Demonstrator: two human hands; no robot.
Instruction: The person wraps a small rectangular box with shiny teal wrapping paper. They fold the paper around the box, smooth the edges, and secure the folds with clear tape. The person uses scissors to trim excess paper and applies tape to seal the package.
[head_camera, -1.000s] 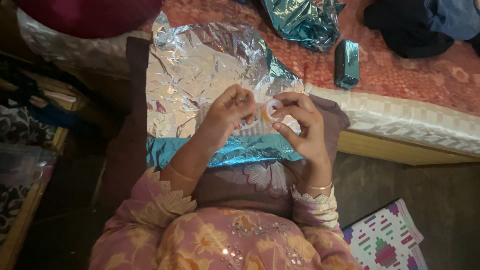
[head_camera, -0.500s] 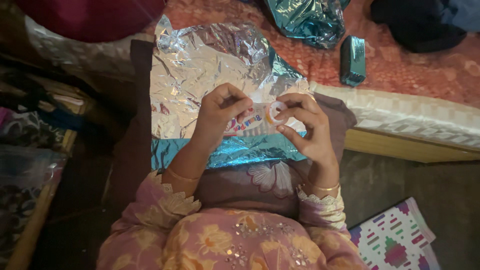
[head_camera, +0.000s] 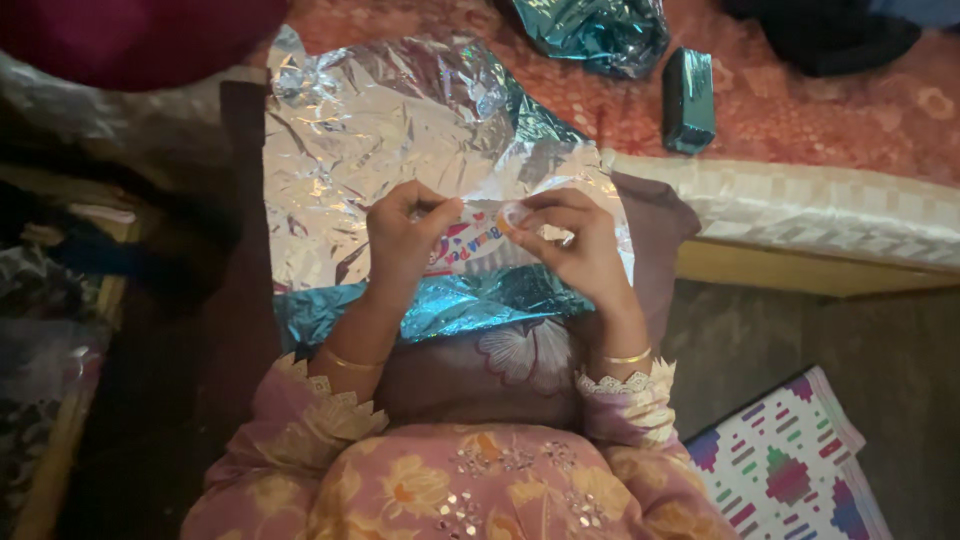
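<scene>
My right hand (head_camera: 570, 245) grips a small roll of clear tape (head_camera: 512, 216) with an orange core between thumb and fingers. My left hand (head_camera: 400, 240) pinches the tape's free end, pulled out to the left of the roll. Both hands hover over a flat box with coloured print (head_camera: 470, 250) that lies on a crinkled sheet of silver wrapping foil (head_camera: 350, 130). The foil's turquoise side (head_camera: 470, 300) shows along its near edge. The foil rests on a brown floral cushion (head_camera: 530, 360) on my lap.
A crumpled turquoise foil sheet (head_camera: 590, 35) and a small turquoise-wrapped box (head_camera: 689, 100) lie on the red patterned bed (head_camera: 800, 120). Dark clothes (head_camera: 830, 35) lie at the bed's far right. A patterned bag (head_camera: 780, 465) sits on the floor at lower right. Clutter fills the left side.
My hands have drawn apart a little, and a strip of tape now stretches from the roll to my left fingers. The printed box beneath has come into view.
</scene>
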